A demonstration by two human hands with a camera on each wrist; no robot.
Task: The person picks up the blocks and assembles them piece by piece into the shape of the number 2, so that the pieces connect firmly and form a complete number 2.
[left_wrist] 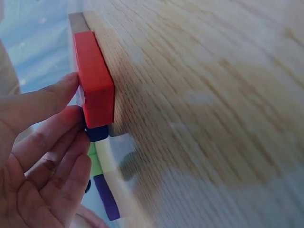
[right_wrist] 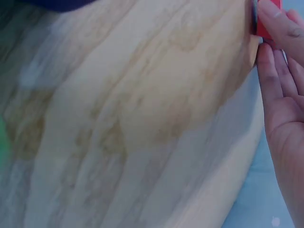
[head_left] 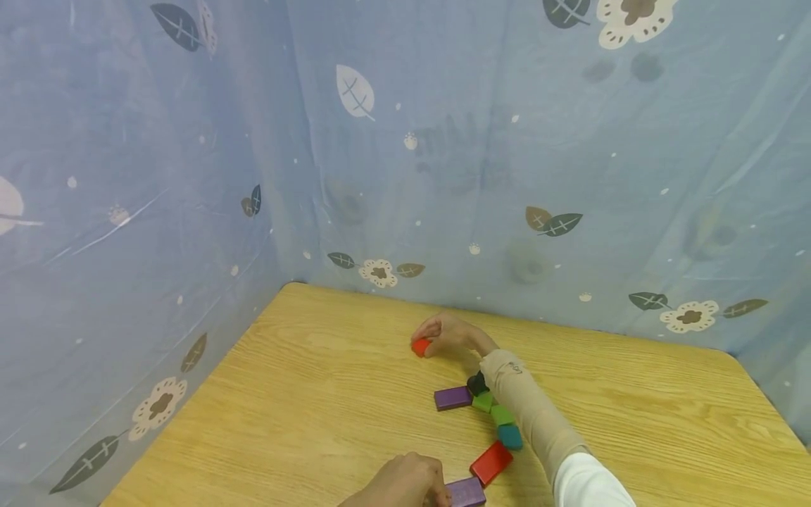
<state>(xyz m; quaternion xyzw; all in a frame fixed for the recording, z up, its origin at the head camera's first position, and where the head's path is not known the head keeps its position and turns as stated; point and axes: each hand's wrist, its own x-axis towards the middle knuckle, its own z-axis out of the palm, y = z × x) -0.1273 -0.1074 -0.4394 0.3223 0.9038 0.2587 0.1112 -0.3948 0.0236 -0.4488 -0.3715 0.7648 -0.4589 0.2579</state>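
Note:
At the far part of the table my right hand (head_left: 446,332) pinches a small red block (head_left: 421,347), thumb on its near side, much of it hidden by the fingers. In the right wrist view the same red block (right_wrist: 266,28) sits between thumb and fingers, close to the tabletop. My left hand (head_left: 405,482) is low at the front edge of the head view, fingers at the left end of a light purple block (head_left: 467,492). In the left wrist view its thumb and fingertips lie against another red block (left_wrist: 95,71), apart from each other.
A curved row runs from the purple block (head_left: 453,398) past two green blocks (head_left: 503,415) and a teal block (head_left: 510,436) to the larger red block (head_left: 491,462). A black object (head_left: 476,384) shows beside the right sleeve (head_left: 529,405). Patterned curtains (head_left: 443,176) border the wooden table (head_left: 317,394).

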